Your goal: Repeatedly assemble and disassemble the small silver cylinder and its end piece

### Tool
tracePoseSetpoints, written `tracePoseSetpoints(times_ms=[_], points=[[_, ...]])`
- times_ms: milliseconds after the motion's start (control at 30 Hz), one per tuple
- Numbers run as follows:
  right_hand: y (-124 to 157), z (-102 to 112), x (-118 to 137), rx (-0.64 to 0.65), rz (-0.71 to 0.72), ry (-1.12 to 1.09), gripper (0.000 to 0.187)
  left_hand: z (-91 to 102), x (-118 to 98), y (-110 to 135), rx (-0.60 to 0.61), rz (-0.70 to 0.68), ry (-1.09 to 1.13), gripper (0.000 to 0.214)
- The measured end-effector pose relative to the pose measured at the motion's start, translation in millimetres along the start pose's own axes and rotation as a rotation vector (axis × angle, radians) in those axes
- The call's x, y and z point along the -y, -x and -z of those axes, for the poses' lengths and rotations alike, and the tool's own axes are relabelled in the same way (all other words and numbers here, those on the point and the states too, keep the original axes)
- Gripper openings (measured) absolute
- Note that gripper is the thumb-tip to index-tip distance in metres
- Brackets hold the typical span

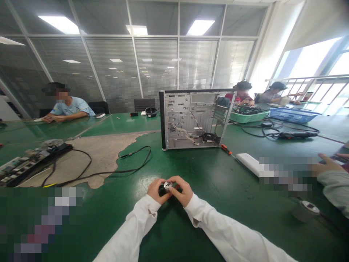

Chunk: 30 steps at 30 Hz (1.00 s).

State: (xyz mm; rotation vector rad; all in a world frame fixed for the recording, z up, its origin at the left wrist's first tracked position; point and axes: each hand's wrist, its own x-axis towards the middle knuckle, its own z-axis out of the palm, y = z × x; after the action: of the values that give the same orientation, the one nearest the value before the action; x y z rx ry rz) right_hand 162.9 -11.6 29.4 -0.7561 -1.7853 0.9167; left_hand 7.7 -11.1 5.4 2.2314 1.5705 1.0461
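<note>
Both hands meet over the green table [174,225] around a small round silvery part [168,185] with dark marks on its top; its exact kind is not clear. My left hand [156,190] curls around its left side, thumb and fingertips against it. From the other side my right hand [183,190] grips it too, thumb in front and fingers behind. White sleeves cover both forearms. Beyond the hands stands an opened computer case [196,120], with loose wires and a black fan-like part inside. An orange-handled screwdriver [226,150] lies by its lower right corner.
A white power strip [248,163] lies to the right, near a metal can-like object [307,211] and a co-worker's hand [328,165]. Circuit boards [35,158] and a black cable [109,171] are at left. Green basket [248,115] and blue basket [294,115] stand farther back.
</note>
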Motion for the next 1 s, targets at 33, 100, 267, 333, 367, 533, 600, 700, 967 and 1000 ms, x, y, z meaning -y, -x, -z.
tracePoseSetpoints(times_ms=[33,100,267,333,367,533,600,700,967,1000], points=[[-0.8,0.1,-0.6,-0.001,0.0,0.005,0.023,-0.8,1.3,0.1,0.0,-0.004,0.006,0.035],[-3.0,0.4,-1.5,-0.003,0.0,0.013,0.02,-2.2,3.4,0.3,0.006,-0.007,0.016,0.035],[-11.3,1.0,2.2,0.002,-0.04,0.083,0.013,-3.9,5.5,0.4,0.032,0.003,0.013,0.036],[-14.4,1.5,5.6,0.01,-0.068,0.122,0.01,-3.4,4.8,0.5,0.038,0.015,0.009,0.037],[-15.8,1.8,7.2,0.017,-0.071,0.136,0.009,-2.7,4.1,0.6,0.04,0.02,0.006,0.037],[-18.8,3.1,12.0,0.044,0.007,0.18,0.008,2.9,-0.5,0.6,0.06,-0.001,-0.007,0.035],[-18.5,3.3,12.9,0.042,0.035,0.193,0.009,4.5,-1.9,0.4,0.069,-0.012,-0.012,0.034],[-17.7,3.9,13.7,0.037,0.07,0.216,0.01,5.3,-3.0,0.1,0.07,-0.017,-0.011,0.034],[-17.3,6.3,15.7,0.026,0.078,0.17,0.01,4.1,-2.3,0.0,0.071,-0.013,0.015,0.034],[-18.1,6.2,14.9,0.019,0.058,0.138,0.01,3.5,-1.8,0.0,0.065,-0.006,0.019,0.034]])
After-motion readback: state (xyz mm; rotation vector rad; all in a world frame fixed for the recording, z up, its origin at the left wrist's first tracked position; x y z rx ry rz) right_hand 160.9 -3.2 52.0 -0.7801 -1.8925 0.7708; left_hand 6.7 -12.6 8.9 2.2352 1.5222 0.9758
